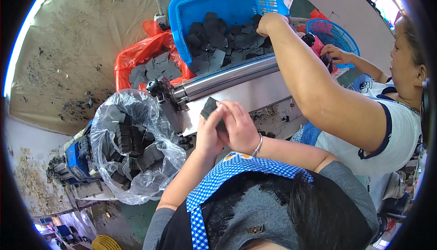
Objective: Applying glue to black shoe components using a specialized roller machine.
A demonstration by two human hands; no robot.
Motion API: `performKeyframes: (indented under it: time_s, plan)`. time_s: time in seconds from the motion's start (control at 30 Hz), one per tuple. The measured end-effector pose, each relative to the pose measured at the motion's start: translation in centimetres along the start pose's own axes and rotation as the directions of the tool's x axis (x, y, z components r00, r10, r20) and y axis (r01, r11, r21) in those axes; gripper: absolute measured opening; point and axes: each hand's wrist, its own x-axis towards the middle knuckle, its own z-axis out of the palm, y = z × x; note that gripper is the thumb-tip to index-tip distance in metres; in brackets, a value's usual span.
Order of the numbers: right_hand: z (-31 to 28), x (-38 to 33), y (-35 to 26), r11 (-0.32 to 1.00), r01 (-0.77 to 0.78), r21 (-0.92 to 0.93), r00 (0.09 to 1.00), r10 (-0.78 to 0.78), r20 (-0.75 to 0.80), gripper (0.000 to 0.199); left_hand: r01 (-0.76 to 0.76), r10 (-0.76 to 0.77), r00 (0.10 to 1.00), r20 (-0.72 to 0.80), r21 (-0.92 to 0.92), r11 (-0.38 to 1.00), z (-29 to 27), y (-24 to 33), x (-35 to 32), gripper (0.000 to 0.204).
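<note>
Both hands meet in front of the chest around a small stack of dark pieces [210, 107]. The left hand [207, 136] cups the stack from below and the right hand [239, 129] closes over it from the side, fingers curled on it. Just ahead runs a steel roller [227, 78]. To the left a clear bag [132, 145] holds bundled dark pieces. Beyond the roller, a blue crate [182, 18] is half filled with loose dark pieces, and a red bag [141, 54] holds more. At right, a co-worker's hand [268, 22] reaches into the crate; their other hand [334, 52] is at a blue basket [339, 34].
</note>
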Motion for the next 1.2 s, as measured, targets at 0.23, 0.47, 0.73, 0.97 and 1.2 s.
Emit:
performKeyframes:
  time_s: [0.23,0.47,0.73,0.97,1.2]
  plan:
    - [-0.4,0.5,0.1,0.996,-0.011,0.089,0.997,0.018,-0.073,0.064,0.091,-0.088,0.996,0.030,-0.112,0.990,1.1,1.1,-0.5,0.033]
    - [-0.6,1.6,0.9,0.736,-0.257,0.626,0.957,0.282,0.061,0.038,-0.078,0.076,0.996,0.056,0.035,0.996,-0.6,3.3,0.3,0.024]
    - [1.3,0.7,2.3,0.574,-0.536,0.619,0.838,0.453,0.305,0.025,-0.116,0.125,0.989,-0.075,0.109,0.987,-2.1,2.0,-0.2,0.023]
    - [3.6,-0.4,3.9,-0.122,-0.879,0.460,0.334,0.532,0.778,0.017,-0.263,0.334,0.914,-0.231,0.290,0.920,-3.9,3.5,-1.8,0.025]
    - [5.1,2.7,6.1,-0.303,-0.803,0.514,0.202,0.673,0.712,0.019,-0.205,0.321,0.918,-0.234,0.413,0.887,-5.7,2.8,-1.4,0.025]
